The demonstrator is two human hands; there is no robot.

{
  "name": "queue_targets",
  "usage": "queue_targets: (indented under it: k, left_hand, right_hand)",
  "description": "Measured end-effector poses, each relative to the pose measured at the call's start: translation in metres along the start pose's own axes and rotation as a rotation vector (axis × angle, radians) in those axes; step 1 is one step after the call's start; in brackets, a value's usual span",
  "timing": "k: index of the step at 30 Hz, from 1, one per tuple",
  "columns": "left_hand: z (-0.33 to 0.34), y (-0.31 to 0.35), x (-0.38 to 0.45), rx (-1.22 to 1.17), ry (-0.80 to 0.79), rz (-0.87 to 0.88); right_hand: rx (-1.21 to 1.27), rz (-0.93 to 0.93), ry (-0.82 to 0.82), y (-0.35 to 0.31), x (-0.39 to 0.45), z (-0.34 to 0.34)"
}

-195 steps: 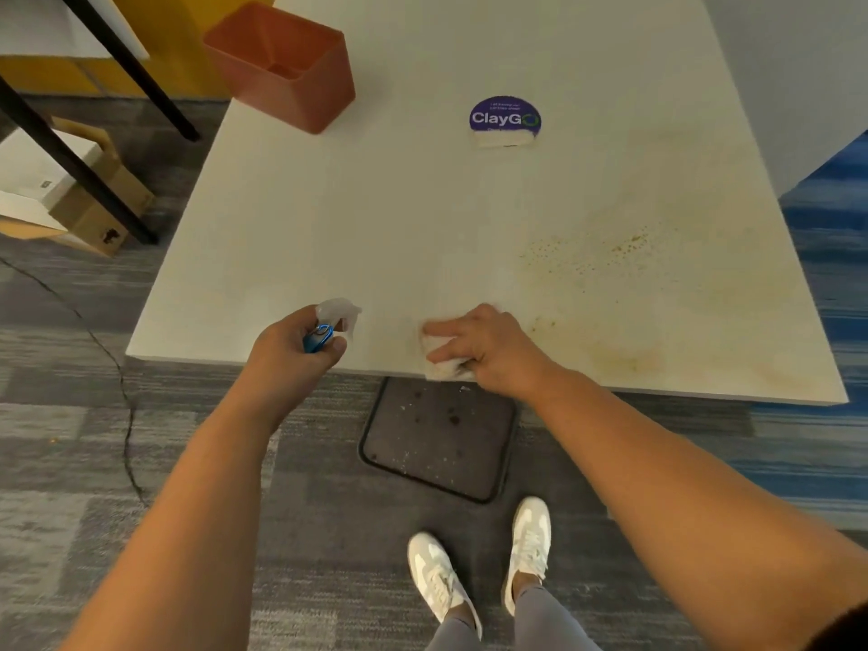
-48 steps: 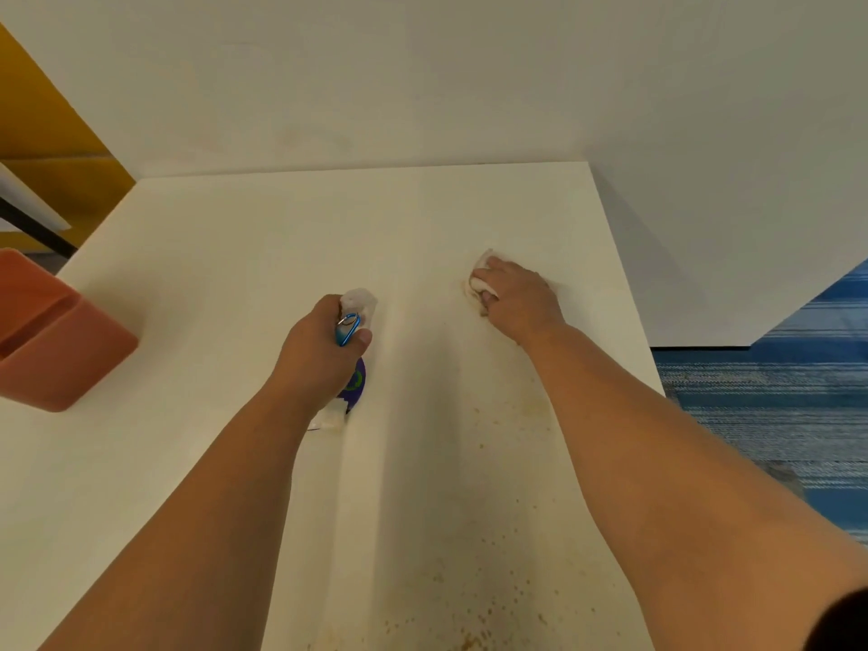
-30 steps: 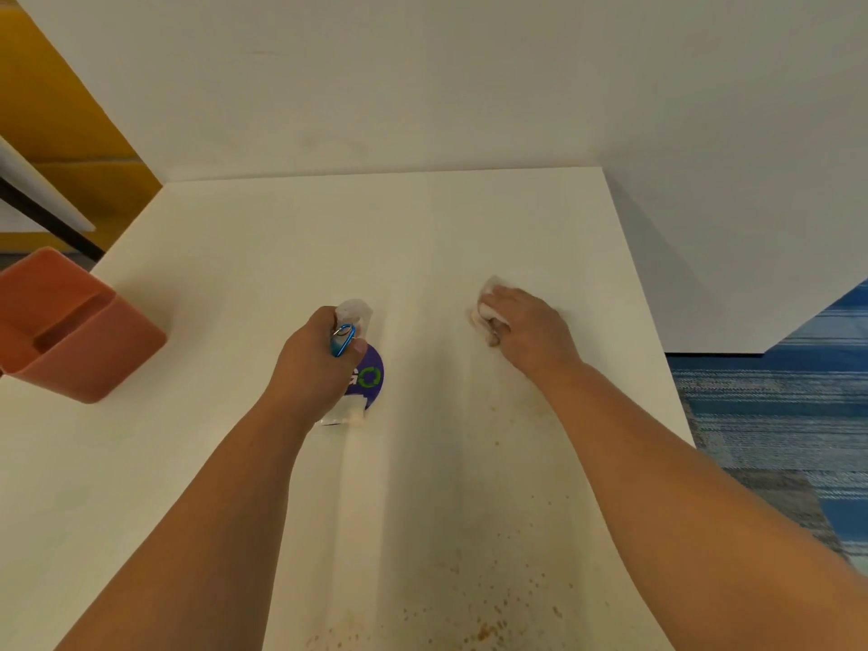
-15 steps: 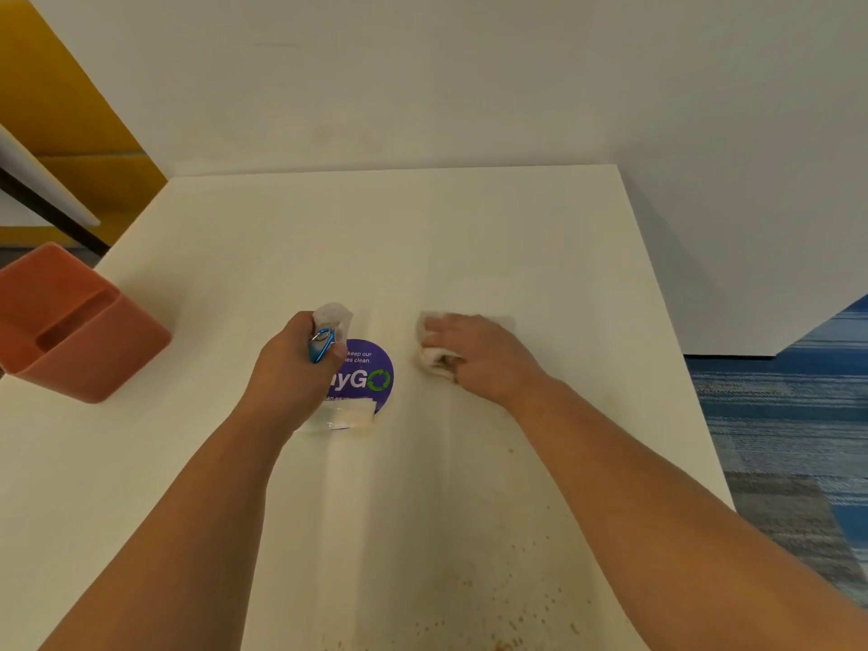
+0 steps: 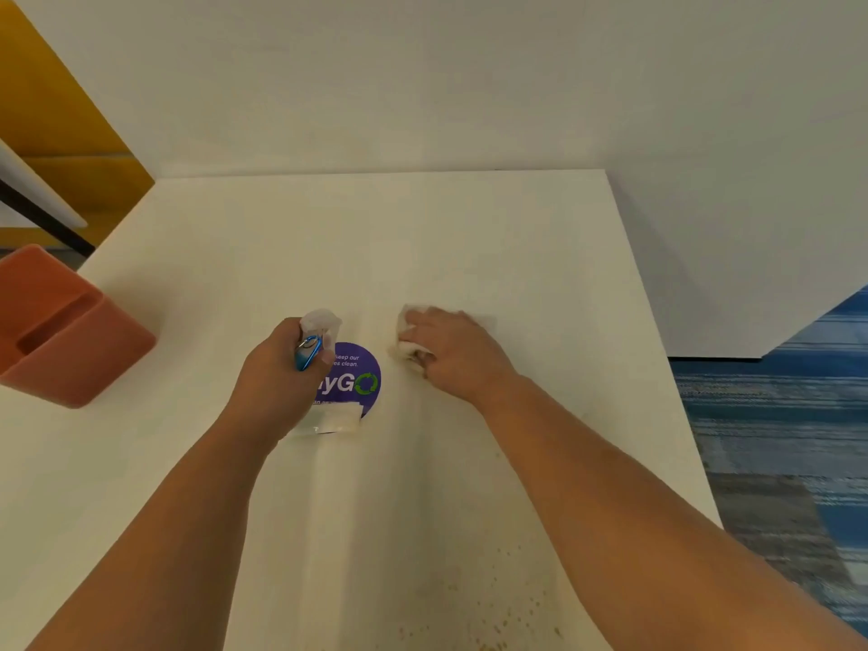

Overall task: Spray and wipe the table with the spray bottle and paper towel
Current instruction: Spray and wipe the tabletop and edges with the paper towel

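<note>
My left hand (image 5: 277, 382) grips a small clear spray bottle (image 5: 317, 338) with a blue trigger, held upright just above the middle of the white table (image 5: 469, 237). My right hand (image 5: 458, 352) presses a crumpled white paper towel (image 5: 406, 343) flat onto the table to the right of the bottle. Most of the towel is hidden under the fingers. Brown speckled stains (image 5: 498, 617) spot the table near its front, between my forearms.
A round purple sticker (image 5: 354, 375) lies on the table beside my left hand. An orange plastic box (image 5: 61, 331) stands at the table's left edge. A white wall rises behind the table. Blue and grey carpet (image 5: 775, 415) lies beyond the right edge.
My right hand slid the paper towel from the far right of the table leftward toward the sticker. The left hand kept its hold on the bottle and stayed nearly still.
</note>
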State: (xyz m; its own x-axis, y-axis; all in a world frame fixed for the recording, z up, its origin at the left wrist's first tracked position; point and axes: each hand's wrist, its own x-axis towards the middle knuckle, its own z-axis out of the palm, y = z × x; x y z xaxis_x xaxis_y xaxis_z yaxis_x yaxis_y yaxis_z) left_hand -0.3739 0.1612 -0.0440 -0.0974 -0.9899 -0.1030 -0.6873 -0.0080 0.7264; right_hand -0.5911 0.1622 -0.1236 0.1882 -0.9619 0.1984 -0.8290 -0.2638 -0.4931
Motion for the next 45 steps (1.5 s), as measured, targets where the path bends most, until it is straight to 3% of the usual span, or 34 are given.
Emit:
queue_targets:
  k: [2,5,8,10,16,20,25,31,35,37,39,45]
  left_hand:
    - [0.004,0.006,0.002,-0.02,-0.014,0.008]
    - [0.011,0.012,0.006,-0.03,-0.029,0.019]
    - [0.019,0.015,0.009,-0.014,-0.041,0.042]
    - [0.024,0.016,0.01,-0.01,-0.042,0.055]
    - [0.034,0.026,0.008,-0.003,-0.072,0.08]
    - [0.038,0.031,0.01,-0.003,-0.084,0.093]
    - [0.041,0.031,0.008,-0.002,-0.087,0.109]
    - [0.044,0.036,0.004,-0.028,-0.098,0.109]
    - [0.039,0.035,0.001,-0.054,-0.093,0.117]
    - [0.034,0.03,0.001,-0.06,-0.082,0.108]
    - [0.029,0.025,0.0,-0.056,-0.066,0.093]
    - [0.013,0.012,-0.003,-0.051,-0.038,0.067]
  right_hand:
    - [-0.025,0.026,0.082,0.019,-0.027,-0.017]
    - [-0.165,0.255,0.214,0.066,-0.05,-0.05]
    - [-0.274,0.484,0.218,0.106,-0.041,-0.064]
    - [-0.296,0.524,0.179,0.107,-0.024,-0.063]
    - [-0.124,0.28,0.116,0.069,-0.059,-0.054]
    - [-0.202,0.433,0.201,0.101,-0.095,-0.079]
    - [-0.318,0.533,0.197,0.116,-0.062,-0.09]
    - [-0.115,0.253,0.116,0.069,-0.092,-0.071]
    - [-0.102,0.411,0.155,0.095,-0.116,-0.094]
    - [-0.201,0.53,0.244,0.105,-0.11,-0.096]
    - [-0.287,0.533,0.26,0.099,-0.094,-0.089]
    - [-0.061,0.095,0.123,0.034,-0.097,-0.063]
